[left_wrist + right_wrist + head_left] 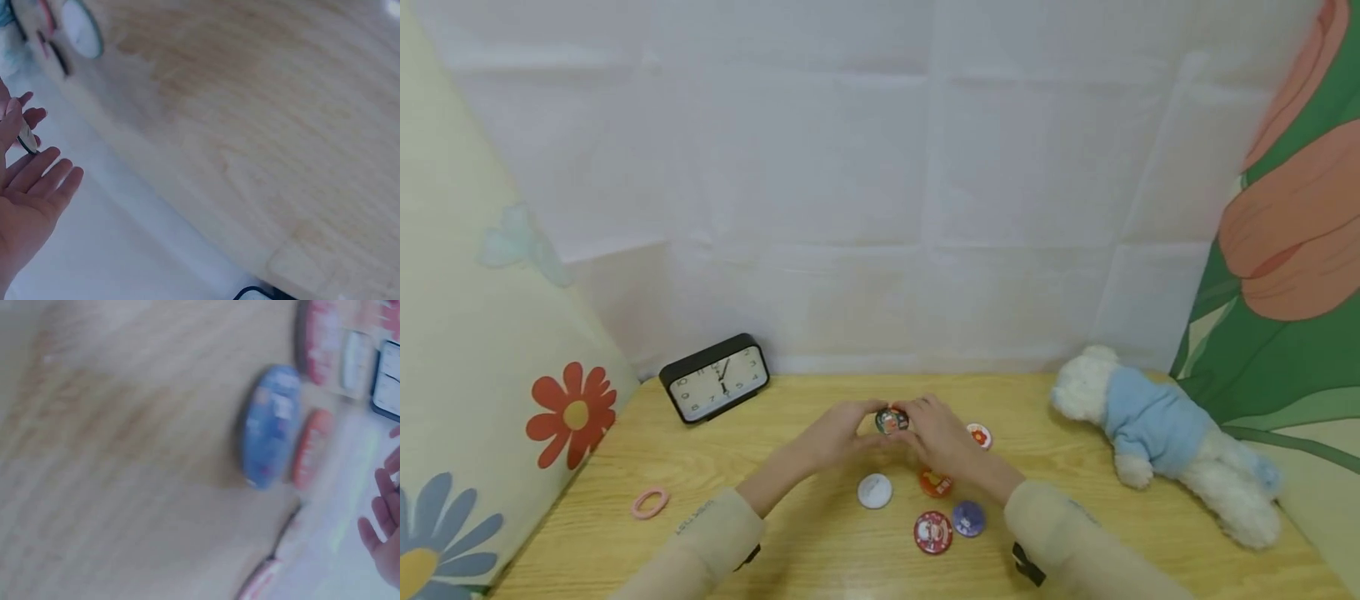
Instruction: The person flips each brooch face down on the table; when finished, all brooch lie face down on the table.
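Above the table, both hands hold a round dark green button badge (892,420) by its rim. My left hand (837,435) pinches its left side, my right hand (942,435) its right side. In the left wrist view the badge (27,139) appears nearly edge-on between the fingers. The right wrist view shows only part of the right hand (389,531) at its edge. Below the hands lie a white badge (875,491), an orange badge (936,482), a red badge (933,532) and a purple badge (968,518). A flower badge (980,435) lies beside the right hand.
A black-framed alarm clock (718,380) stands at the back left of the wooden table (805,550). Nearer the left edge lies a pink ring (649,503). On the right a white plush toy in a blue top (1157,421) lies on its side. A white cloth (880,183) hangs behind.
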Demonstrator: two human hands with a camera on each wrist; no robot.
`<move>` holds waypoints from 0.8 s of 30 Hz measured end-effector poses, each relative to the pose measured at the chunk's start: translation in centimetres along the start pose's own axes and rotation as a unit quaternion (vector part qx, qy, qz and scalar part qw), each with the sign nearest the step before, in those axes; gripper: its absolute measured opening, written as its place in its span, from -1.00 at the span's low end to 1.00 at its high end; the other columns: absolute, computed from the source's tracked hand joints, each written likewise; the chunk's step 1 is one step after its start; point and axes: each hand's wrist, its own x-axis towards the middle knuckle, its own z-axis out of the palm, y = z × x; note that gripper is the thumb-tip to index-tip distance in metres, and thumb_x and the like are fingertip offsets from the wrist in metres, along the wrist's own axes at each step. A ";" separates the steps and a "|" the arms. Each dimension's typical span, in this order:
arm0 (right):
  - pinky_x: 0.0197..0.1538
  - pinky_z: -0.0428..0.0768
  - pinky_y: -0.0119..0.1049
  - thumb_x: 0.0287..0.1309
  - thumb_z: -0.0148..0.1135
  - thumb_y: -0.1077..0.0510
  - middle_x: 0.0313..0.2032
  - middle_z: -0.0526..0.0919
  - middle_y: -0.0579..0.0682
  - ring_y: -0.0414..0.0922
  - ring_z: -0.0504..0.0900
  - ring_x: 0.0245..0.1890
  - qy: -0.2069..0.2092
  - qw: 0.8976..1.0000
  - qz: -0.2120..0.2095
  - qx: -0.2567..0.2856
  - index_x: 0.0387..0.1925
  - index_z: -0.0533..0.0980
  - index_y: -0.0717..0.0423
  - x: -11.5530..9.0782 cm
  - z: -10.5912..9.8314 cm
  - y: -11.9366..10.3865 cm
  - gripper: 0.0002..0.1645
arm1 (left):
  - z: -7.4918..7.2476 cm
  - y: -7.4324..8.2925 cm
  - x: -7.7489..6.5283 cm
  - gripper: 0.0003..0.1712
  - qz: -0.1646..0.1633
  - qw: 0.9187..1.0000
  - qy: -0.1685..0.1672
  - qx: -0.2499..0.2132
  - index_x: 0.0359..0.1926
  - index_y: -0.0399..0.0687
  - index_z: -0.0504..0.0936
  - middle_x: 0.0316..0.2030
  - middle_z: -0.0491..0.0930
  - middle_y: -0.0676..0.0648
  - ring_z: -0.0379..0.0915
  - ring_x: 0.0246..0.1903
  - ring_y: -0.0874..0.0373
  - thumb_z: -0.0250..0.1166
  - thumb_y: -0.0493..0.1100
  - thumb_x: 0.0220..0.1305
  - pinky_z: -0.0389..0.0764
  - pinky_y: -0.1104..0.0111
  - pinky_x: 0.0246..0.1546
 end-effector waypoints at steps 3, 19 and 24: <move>-0.10 0.57 -0.22 0.26 0.23 -0.04 -0.04 0.65 0.05 -0.08 0.49 -0.12 0.007 0.999 0.002 0.052 0.17 0.48 0.23 0.2 -1.2 -0.1 -0.43 | -0.9 0.4 0.3 -0.47 0.013 1.000 0.002 -0.011 0.21 -0.33 0.48 0.10 0.57 -0.21 0.49 0.12 -0.09 0.34 -0.19 0.27 0.51 0.07 0.13; -0.33 0.49 -0.42 0.18 0.33 0.05 -0.17 0.67 0.02 -0.11 0.46 -0.27 0.061 0.992 -0.054 0.092 0.20 0.47 0.30 0.2 -3.9 -0.3 -0.38 | -3.3 3.5 0.1 -0.45 0.010 0.999 0.036 -0.014 0.20 -0.32 0.50 0.08 0.59 -0.20 0.55 0.05 -0.04 0.38 -0.20 0.23 0.58 0.03 0.03; -0.39 0.51 -0.45 0.14 0.37 0.10 -0.25 0.67 0.04 -0.17 0.47 -0.36 0.089 0.989 -0.079 0.084 0.17 0.49 0.33 0.4 -4.3 -0.5 -0.38 | -3.8 4.3 0.0 -0.48 0.017 0.999 0.046 -0.013 0.18 -0.30 0.52 0.04 0.62 -0.18 0.57 0.01 -0.03 0.38 -0.22 0.22 0.58 0.02 0.02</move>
